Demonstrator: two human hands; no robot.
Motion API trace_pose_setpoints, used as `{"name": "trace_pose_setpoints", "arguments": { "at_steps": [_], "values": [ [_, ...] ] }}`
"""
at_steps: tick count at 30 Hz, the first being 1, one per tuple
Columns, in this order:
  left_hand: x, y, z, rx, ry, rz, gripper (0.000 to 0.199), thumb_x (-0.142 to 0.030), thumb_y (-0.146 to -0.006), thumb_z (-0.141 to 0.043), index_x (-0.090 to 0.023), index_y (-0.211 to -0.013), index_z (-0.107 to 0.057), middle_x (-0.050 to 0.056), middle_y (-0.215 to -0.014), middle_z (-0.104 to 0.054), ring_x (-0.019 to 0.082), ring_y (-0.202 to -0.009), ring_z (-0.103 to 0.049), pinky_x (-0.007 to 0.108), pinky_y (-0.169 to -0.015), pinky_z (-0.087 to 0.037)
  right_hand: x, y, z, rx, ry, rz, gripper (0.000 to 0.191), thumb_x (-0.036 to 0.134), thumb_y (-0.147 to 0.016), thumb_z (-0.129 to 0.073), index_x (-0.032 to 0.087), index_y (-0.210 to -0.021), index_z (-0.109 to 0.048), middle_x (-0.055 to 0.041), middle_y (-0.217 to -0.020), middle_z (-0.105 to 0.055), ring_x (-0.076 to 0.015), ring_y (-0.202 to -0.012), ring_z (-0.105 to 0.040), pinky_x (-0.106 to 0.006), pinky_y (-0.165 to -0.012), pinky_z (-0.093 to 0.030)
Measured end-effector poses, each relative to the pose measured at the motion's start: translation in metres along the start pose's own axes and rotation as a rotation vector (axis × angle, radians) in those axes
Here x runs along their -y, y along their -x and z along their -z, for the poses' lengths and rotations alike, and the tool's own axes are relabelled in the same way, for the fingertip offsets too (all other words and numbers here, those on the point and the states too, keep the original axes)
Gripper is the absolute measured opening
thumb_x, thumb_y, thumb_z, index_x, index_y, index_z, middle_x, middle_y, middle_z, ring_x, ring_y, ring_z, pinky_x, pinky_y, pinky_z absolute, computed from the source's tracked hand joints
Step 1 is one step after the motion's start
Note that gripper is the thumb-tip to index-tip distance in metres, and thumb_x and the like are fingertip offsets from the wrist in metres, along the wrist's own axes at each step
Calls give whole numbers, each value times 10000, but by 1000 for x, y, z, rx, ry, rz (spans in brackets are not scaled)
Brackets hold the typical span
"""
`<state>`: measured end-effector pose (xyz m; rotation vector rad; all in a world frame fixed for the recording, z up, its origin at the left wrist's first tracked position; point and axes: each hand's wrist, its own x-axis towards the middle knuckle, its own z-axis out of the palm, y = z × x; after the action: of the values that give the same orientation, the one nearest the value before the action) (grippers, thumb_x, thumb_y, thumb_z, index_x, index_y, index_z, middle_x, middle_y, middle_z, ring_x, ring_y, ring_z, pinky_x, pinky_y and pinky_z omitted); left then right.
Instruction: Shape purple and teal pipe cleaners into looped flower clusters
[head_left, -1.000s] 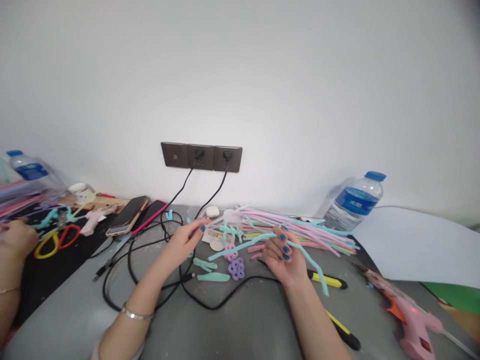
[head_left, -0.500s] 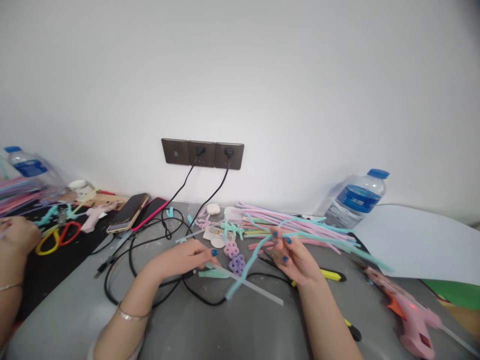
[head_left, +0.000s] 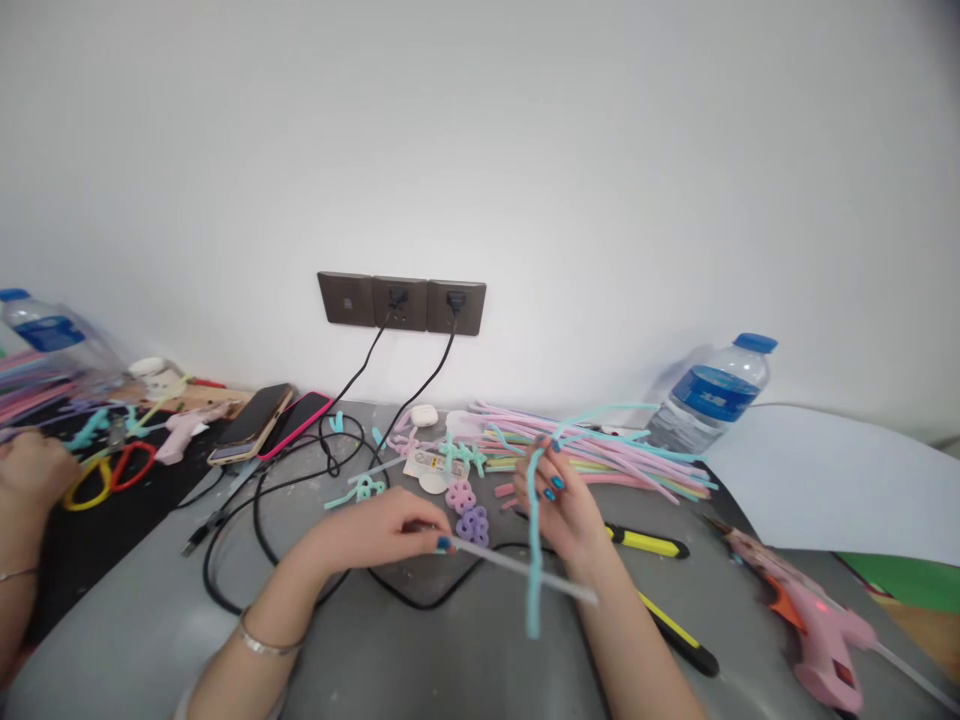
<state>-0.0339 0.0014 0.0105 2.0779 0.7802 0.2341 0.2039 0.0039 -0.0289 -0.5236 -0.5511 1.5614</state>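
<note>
My left hand [head_left: 386, 530] is closed with thumb and fingers on a thin translucent glue stick [head_left: 514, 566] that points to the lower right. Held up by the fingertips of my right hand [head_left: 564, 510] is a bent light blue pipe cleaner [head_left: 534, 560]. One end of it hangs down, crossing the glue stick in view; whether they touch I cannot tell. Just beyond my left hand lie a pink flower [head_left: 460, 496] and a purple flower [head_left: 473, 526]. A looped mint pipe cleaner piece [head_left: 368, 488] rests behind that hand's wrist.
Behind my right hand lies a bundle of pastel pipe cleaners [head_left: 600, 462]. A pink glue gun [head_left: 817, 620], yellow-black cutters [head_left: 679, 632] and a water bottle [head_left: 716, 390] are right. Black cables [head_left: 262, 530], phones [head_left: 255, 425], scissors [head_left: 111, 475] and another person's hand [head_left: 34, 475] are left.
The blue pipe cleaner's near end has swung from a slant to hanging almost straight down. My left hand and its glue stick have shifted slightly right. The looped mint piece shows more fully.
</note>
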Motion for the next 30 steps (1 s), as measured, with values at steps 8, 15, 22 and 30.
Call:
{"name": "trace_pose_setpoints", "arguments": {
  "at_steps": [8,15,22,30],
  "values": [
    [39,13,31,-494,-325,376,306,-258,-929,-346,-161,-1043,-613,79,-914,-678,206,-795,-602,279,-702,-418,14,-5,7,-122,-302,198,234,172,-694,-807,222,-810,-610,122,-491,-338,-60,-417,-321,-178,-402,-318],
    [51,-1,18,-409,-564,688,127,-207,-850,-499,-186,-911,-608,94,-844,-680,254,-796,-644,295,-653,-397,9,-4,3,-89,-312,157,259,162,-676,-819,218,-810,-605,126,-488,-343,-54,-414,-333,-179,-399,-312],
    [46,20,33,-520,-409,406,114,-208,-913,-381,-182,-879,-487,75,-899,-595,217,-848,-583,323,-766,-416,10,-5,6,-100,-361,172,243,150,-680,-801,210,-804,-601,112,-545,-383,-49,-429,-351,-173,-407,-327],
    [24,17,23,-302,690,97,248,-439,-944,-443,-194,-905,-445,-55,-710,-359,76,-539,-308,207,-503,-301,5,-7,6,-51,-140,146,267,278,-716,-799,206,-707,-542,94,-578,-362,-55,-447,-325,-171,-420,-337]
  ]
}}
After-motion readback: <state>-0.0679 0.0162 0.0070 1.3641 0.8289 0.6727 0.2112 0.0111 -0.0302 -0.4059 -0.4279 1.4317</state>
